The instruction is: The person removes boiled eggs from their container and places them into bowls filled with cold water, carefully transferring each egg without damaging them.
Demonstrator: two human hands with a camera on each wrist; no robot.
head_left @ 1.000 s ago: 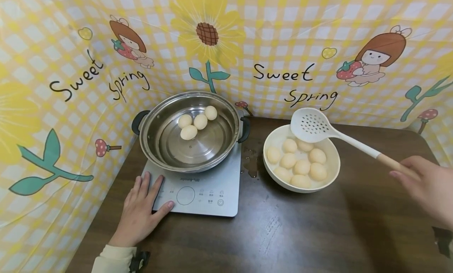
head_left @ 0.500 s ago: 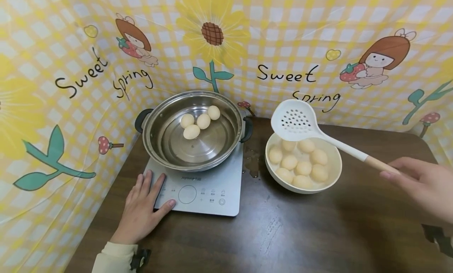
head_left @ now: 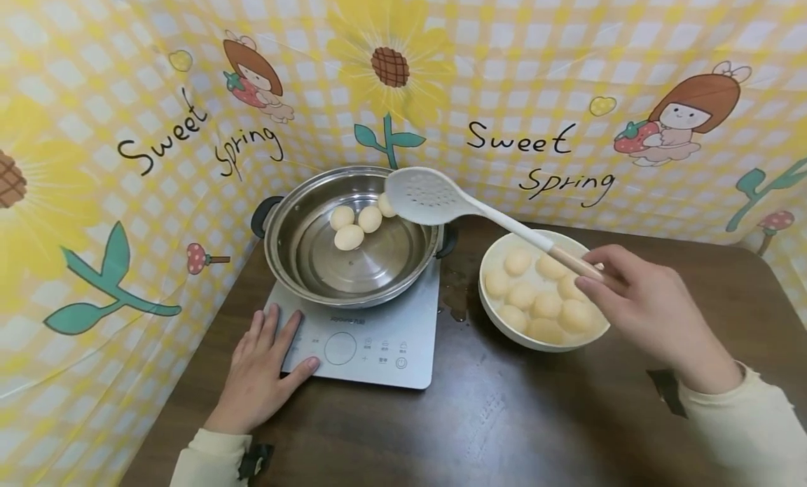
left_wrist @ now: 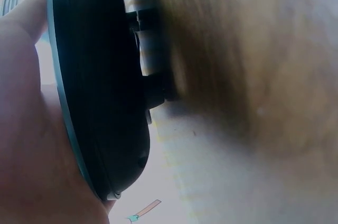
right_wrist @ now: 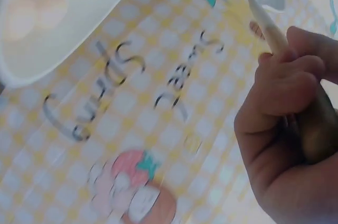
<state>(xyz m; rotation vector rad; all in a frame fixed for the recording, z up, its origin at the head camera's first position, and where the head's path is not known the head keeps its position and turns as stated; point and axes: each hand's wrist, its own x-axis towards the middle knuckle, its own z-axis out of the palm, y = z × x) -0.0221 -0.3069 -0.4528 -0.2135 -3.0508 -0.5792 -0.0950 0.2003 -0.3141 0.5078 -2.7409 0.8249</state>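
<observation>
My right hand grips the wooden handle of a white skimmer, and in the right wrist view the fingers curl round it. The skimmer's perforated head hangs over the right rim of a steel pot, partly covering one of several eggs inside. No egg shows on the head. Below that hand, a white bowl holds several more eggs in liquid. My left hand rests with extended fingers on the left front corner of a silver induction cooker, whose dark underside fills the left wrist view.
The pot stands on the cooker, its black handle sticking out left. Spilled water lies on the brown table between cooker and bowl. A yellow checked cloth with printed figures hangs close behind and at the left.
My right hand has moved left with the skimmer, bringing its head from above the bowl to over the pot's right side. My left hand stays on the cooker. The head view has shifted slightly.
</observation>
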